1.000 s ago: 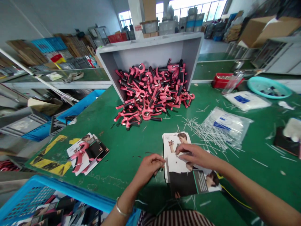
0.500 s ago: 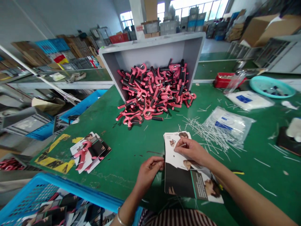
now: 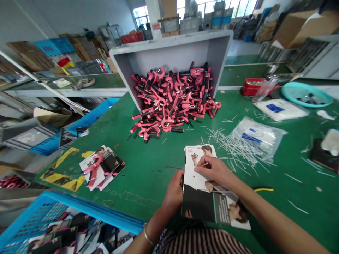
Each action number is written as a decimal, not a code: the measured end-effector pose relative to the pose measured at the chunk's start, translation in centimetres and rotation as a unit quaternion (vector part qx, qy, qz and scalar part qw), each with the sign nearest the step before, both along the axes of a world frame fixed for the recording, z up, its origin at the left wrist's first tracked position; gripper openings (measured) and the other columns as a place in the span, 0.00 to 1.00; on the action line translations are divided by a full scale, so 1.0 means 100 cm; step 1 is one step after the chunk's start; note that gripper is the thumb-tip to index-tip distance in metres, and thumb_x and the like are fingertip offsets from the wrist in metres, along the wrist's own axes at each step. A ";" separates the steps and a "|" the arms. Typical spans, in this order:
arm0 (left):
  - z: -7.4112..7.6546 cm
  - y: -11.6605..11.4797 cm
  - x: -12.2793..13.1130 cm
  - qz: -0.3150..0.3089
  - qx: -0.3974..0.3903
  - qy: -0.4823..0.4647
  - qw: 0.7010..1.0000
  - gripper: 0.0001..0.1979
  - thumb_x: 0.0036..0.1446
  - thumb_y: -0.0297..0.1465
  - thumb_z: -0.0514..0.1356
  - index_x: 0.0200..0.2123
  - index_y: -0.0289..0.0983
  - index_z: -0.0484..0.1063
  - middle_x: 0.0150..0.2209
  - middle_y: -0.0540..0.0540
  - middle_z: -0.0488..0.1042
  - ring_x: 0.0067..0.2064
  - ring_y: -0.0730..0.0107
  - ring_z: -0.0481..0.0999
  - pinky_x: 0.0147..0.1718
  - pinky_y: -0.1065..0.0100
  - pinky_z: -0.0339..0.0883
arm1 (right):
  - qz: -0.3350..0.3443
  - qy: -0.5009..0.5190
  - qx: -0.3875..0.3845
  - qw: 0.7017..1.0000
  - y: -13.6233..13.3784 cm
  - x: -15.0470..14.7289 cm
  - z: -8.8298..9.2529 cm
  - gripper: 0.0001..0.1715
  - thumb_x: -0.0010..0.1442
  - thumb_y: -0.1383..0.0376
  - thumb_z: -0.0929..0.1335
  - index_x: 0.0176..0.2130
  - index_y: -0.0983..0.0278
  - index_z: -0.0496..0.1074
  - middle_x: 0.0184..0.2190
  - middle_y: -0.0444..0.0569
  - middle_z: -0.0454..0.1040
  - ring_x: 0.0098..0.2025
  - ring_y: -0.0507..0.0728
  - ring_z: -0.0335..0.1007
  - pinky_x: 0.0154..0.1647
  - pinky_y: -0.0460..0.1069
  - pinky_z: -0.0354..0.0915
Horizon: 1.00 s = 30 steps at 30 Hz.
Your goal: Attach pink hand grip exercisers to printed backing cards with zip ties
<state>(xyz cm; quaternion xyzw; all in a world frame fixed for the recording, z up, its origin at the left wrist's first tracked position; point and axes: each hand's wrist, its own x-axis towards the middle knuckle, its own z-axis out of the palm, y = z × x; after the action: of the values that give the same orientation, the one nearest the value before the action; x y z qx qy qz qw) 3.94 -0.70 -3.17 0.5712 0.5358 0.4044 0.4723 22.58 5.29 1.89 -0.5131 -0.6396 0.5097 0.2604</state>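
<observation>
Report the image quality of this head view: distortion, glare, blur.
In the head view, wide-angle distortion bends the grey plastic bin and stretches the blue plastic crate at the frame's edge; the factory windows glare white; the pink-and-black hand grippers stay sharp.

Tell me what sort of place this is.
Probably a factory packing workshop: a heap of pink-and-black hand grippers in a grey bin, a green workbench, and a blue crate of printed product cards.
</observation>
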 end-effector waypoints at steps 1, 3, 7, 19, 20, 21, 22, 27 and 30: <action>0.001 0.000 0.001 -0.002 0.005 0.011 1.000 0.14 0.49 0.29 0.65 0.41 0.37 0.75 0.39 0.45 0.78 0.39 0.62 0.74 0.39 0.67 0.66 | -0.001 0.003 -0.003 1.000 -0.001 -0.001 -0.001 0.15 0.53 0.55 0.71 0.29 0.63 0.68 0.21 0.41 0.67 0.23 0.51 0.61 0.22 0.45 0.52; 0.004 0.001 0.002 -0.008 0.001 0.012 1.000 0.11 0.50 0.30 0.64 0.40 0.37 0.76 0.38 0.45 0.79 0.38 0.61 0.75 0.38 0.67 0.66 | -0.001 0.014 -0.009 1.000 -0.001 -0.002 -0.002 0.15 0.53 0.54 0.71 0.29 0.63 0.68 0.20 0.41 0.66 0.23 0.50 0.60 0.22 0.45 0.52; 0.006 -0.008 0.002 -0.022 -0.073 -0.081 0.994 0.21 0.53 0.32 0.64 0.51 0.38 0.70 0.39 0.45 0.80 0.38 0.61 0.77 0.37 0.68 0.68 | 0.011 0.032 -0.027 0.999 0.001 0.002 -0.008 0.14 0.54 0.55 0.70 0.31 0.63 0.69 0.20 0.40 0.64 0.22 0.50 0.58 0.22 0.45 0.50; 0.042 -0.044 -0.045 -0.217 0.020 -0.001 0.976 0.18 0.67 0.32 0.48 0.53 0.41 0.72 0.53 0.40 0.74 0.54 0.58 0.72 0.54 0.62 0.63 | 0.027 0.099 -0.096 0.990 -0.001 0.001 -0.023 0.17 0.52 0.55 0.72 0.30 0.64 0.68 0.19 0.37 0.61 0.20 0.47 0.50 0.21 0.44 0.44; 0.043 -0.043 -0.046 -0.222 0.042 0.012 0.974 0.17 0.67 0.31 0.48 0.53 0.41 0.72 0.51 0.40 0.75 0.52 0.59 0.73 0.53 0.63 0.64 | 0.034 0.117 -0.113 0.986 -0.001 -0.001 -0.024 0.17 0.52 0.54 0.73 0.30 0.64 0.68 0.20 0.38 0.63 0.20 0.47 0.51 0.21 0.44 0.44; 0.041 -0.041 -0.045 -0.215 0.074 0.027 0.973 0.17 0.67 0.30 0.48 0.52 0.40 0.72 0.49 0.40 0.76 0.49 0.60 0.73 0.51 0.63 0.65 | 0.039 0.135 -0.129 0.982 0.000 -0.002 -0.025 0.18 0.51 0.54 0.73 0.31 0.64 0.68 0.21 0.38 0.64 0.21 0.47 0.52 0.21 0.44 0.44; 0.038 -0.038 -0.043 -0.205 0.113 0.043 0.971 0.16 0.67 0.29 0.49 0.51 0.40 0.73 0.46 0.40 0.76 0.47 0.61 0.74 0.48 0.63 0.66 | 0.040 0.152 -0.142 0.977 0.001 -0.004 -0.025 0.18 0.51 0.54 0.74 0.32 0.64 0.68 0.22 0.39 0.66 0.21 0.47 0.54 0.21 0.44 0.45; 0.018 -0.021 -0.032 -0.031 0.232 0.138 0.962 0.10 0.63 0.26 0.53 0.41 0.37 0.75 0.38 0.43 0.73 0.41 0.63 0.71 0.42 0.65 0.66 | 0.038 0.192 -0.151 0.969 0.015 -0.015 -0.014 0.20 0.49 0.53 0.75 0.32 0.63 0.69 0.22 0.40 0.67 0.23 0.48 0.58 0.22 0.44 0.50; 0.017 -0.010 -0.029 0.087 0.213 0.159 0.960 0.09 0.61 0.26 0.57 0.40 0.38 0.76 0.42 0.43 0.69 0.45 0.63 0.70 0.45 0.64 0.65 | 0.042 0.152 -0.086 0.984 0.024 -0.020 -0.005 0.18 0.51 0.52 0.74 0.33 0.63 0.70 0.22 0.41 0.68 0.23 0.49 0.58 0.22 0.45 0.50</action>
<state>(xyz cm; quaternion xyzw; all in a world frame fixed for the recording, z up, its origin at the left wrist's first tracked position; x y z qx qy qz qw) 1.05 -1.70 -1.50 0.6670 0.5531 0.4523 0.2114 20.57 7.65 1.39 -0.4231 -0.5673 0.6452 0.2878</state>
